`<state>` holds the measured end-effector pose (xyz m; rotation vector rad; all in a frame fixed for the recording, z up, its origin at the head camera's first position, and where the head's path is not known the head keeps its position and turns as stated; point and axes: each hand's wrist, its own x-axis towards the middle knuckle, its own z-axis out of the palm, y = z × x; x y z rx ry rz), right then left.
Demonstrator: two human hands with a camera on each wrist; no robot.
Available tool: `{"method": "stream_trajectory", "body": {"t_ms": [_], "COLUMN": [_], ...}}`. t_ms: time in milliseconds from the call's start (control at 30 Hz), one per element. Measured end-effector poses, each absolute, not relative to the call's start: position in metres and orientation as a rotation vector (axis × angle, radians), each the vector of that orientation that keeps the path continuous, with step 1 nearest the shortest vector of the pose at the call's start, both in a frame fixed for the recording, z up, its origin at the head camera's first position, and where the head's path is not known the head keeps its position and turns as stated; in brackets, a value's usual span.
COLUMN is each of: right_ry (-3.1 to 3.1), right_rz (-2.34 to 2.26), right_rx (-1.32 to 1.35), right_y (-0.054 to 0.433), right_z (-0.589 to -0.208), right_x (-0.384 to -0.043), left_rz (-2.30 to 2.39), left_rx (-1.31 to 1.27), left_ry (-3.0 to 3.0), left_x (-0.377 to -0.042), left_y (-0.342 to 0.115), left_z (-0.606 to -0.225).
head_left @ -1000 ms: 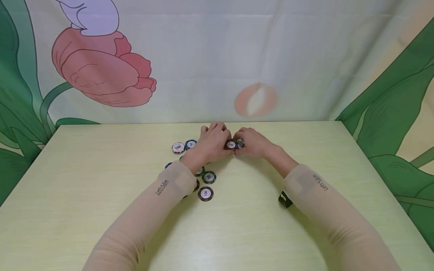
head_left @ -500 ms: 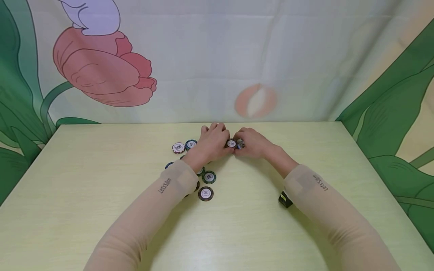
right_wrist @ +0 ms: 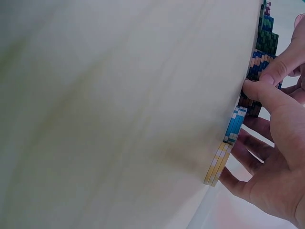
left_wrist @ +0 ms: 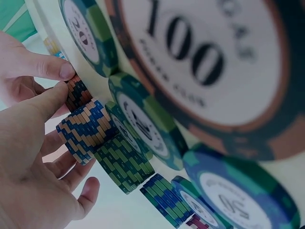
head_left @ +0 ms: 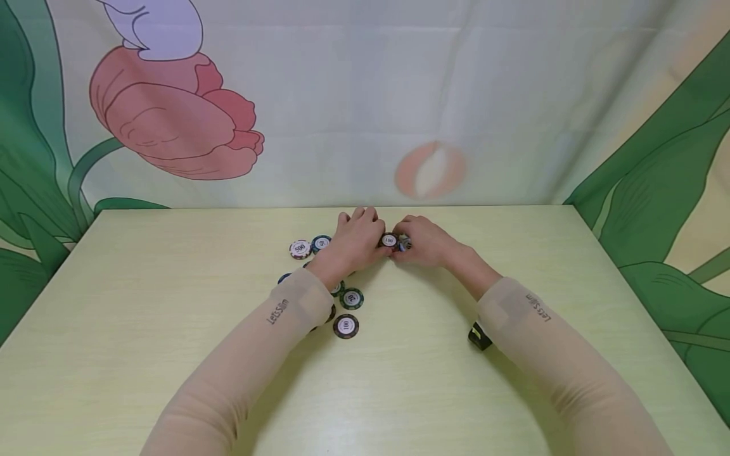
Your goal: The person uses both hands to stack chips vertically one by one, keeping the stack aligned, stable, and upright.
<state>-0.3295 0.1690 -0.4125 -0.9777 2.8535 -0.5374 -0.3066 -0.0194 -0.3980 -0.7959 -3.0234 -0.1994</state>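
My left hand [head_left: 358, 242] and right hand [head_left: 424, 242] meet at the back of the table around a stack of black-and-orange poker chips [head_left: 389, 240], marked 100 on top. In the left wrist view, the left thumb presses the front of this stack [left_wrist: 78, 93], with fingers bent behind the row. The right thumb touches it from the other side, and the right fingers [right_wrist: 255, 145] curl behind the neighbouring stacks. Beside it stand blue-and-orange chips [left_wrist: 88, 131] and green chips [left_wrist: 125, 162] on one side, light-blue chips [right_wrist: 235, 125] and yellow chips [right_wrist: 218, 164] on the other.
Several loose chips lie left of centre, including a 100 chip [head_left: 346, 325], a green 20 chip [head_left: 352, 298] and a 500 chip [head_left: 300, 249]; the left forearm hides some. A small black object [head_left: 480, 336] shows beside the right sleeve. A printed curtain [head_left: 331, 114] hangs behind the table.
Both hands stay almost in place around the black-and-orange stack. The stack's top has shifted very slightly toward the back edge, and the left forearm has edged a little to the right.
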Motion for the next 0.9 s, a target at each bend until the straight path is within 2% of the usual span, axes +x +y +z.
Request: {"method": "stream_trajectory", "body": {"t_ms": [333, 767, 900], "right_ry": [2.843, 2.839, 2.842], "right_rz": [-0.5, -0.534, -0.534], "right_rx": [-0.956, -0.944, -0.952], "right_y": [0.168, 0.168, 0.168], "right_z": [-0.411, -0.411, -0.412], "right_x": [-0.329, -0.327, -0.328], "left_rz": [-0.208, -0.43, -0.355], "left_rx": [-0.875, -1.057, -1.124], "left_ry": [-3.029, -3.037, -3.142], "left_x": [-0.298, -0.267, -0.256], "left_y": [-0.023, -0.037, -0.044], "left_z": [-0.391, -0.371, -0.362]}}
